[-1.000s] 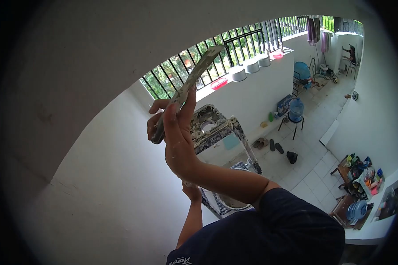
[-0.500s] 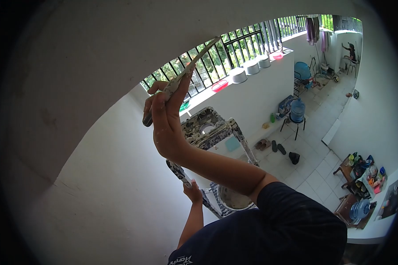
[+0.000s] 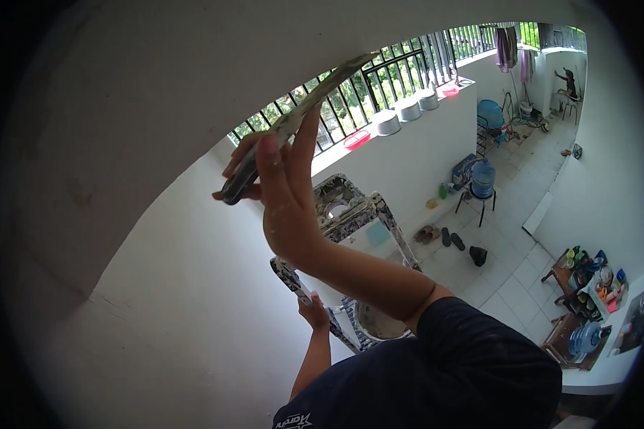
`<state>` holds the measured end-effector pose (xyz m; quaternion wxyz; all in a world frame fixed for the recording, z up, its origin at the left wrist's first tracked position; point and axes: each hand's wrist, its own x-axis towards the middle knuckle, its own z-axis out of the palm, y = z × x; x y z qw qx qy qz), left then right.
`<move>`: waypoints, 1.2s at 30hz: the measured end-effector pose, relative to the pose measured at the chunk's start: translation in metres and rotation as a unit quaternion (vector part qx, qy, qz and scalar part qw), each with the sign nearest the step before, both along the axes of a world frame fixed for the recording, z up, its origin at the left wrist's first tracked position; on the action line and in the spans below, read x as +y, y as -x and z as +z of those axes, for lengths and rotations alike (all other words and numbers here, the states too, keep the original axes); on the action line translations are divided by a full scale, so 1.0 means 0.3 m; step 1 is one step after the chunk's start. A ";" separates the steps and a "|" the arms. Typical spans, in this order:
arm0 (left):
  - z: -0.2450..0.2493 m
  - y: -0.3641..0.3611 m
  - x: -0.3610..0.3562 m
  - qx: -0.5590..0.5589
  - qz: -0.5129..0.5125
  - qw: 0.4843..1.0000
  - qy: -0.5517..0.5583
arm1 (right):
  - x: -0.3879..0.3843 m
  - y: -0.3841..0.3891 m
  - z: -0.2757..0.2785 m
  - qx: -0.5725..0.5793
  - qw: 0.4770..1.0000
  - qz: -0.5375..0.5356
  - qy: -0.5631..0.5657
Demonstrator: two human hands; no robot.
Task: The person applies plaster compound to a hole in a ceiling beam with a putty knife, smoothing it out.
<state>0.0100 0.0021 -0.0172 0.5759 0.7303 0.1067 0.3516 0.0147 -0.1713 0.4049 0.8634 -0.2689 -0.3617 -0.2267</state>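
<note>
Fingers point(image 3: 240, 159) of the right hand point(image 3: 286, 207) clenched round the dark handle of a plaster-spattered putty knife point(image 3: 322, 93), forefinger laid straight up along the blade. The knife is raised overhead and the far end of its blade meets the lower edge of a grey overhang point(image 3: 157, 71). Below that, a smooth white wall point(image 3: 157, 300) fills the left of the view. Beyond is a white room with a pale tiled floor point(image 3: 511, 275), seen from well above. A long barred window point(image 3: 401, 61) with greenery behind runs over a ledge holding white basins point(image 3: 387, 121) and a red dish point(image 3: 354, 136). A spattered stepladder point(image 3: 340, 207) stands directly under the raised arm, with a bucket point(image 3: 376, 323) between its legs. The forearm crosses in front of the ladder top. A blue water jug point(image 3: 481, 177) sits on a stand near the far wall, with shoes point(image 3: 447, 236) on the floor close by. Left hand point(image 3: 312, 312) low, closed on the ladder's near rail.
</note>
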 end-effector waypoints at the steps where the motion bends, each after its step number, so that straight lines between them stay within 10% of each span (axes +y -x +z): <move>1: -0.006 -0.002 0.003 -0.002 0.002 1.000 -0.004 | 0.011 0.008 -0.004 0.004 1.000 -0.009 0.006; 36: -0.005 0.005 -0.003 0.002 0.009 1.000 0.012 | -0.067 -0.082 0.005 0.009 0.999 -0.022 -0.049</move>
